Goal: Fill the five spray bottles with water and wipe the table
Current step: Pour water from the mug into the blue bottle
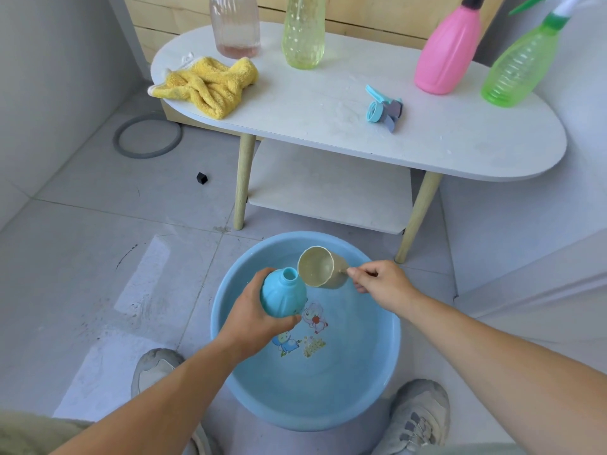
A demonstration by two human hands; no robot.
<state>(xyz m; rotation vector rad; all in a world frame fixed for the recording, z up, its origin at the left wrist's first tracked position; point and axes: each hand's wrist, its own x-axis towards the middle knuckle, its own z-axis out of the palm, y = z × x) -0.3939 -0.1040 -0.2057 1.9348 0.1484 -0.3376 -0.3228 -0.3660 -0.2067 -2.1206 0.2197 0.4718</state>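
My left hand (pixel 254 315) grips a light blue spray bottle (pixel 282 293) with its cap off, tilted over a blue basin (pixel 377 372) of water on the floor. My right hand (pixel 381 285) pinches the handle of a beige cup (pixel 320 267), tipped with its mouth next to the bottle's open neck. On the white table (pixel 328 103) lie the bottle's blue spray head (pixel 382 108) and a yellow cloth (pixel 210 83). A clear pinkish bottle (pixel 235 26), a yellow-green bottle (pixel 303 31), a pink bottle (pixel 448 49) and a green bottle (pixel 520 65) stand there.
The table has a lower shelf (pixel 328 188) and wooden legs (pixel 243 182). A grey ring (pixel 147 136) and a small black object (pixel 201 178) lie on the tiled floor at the left. My shoes (pixel 420 418) flank the basin. A wall rises at the left.
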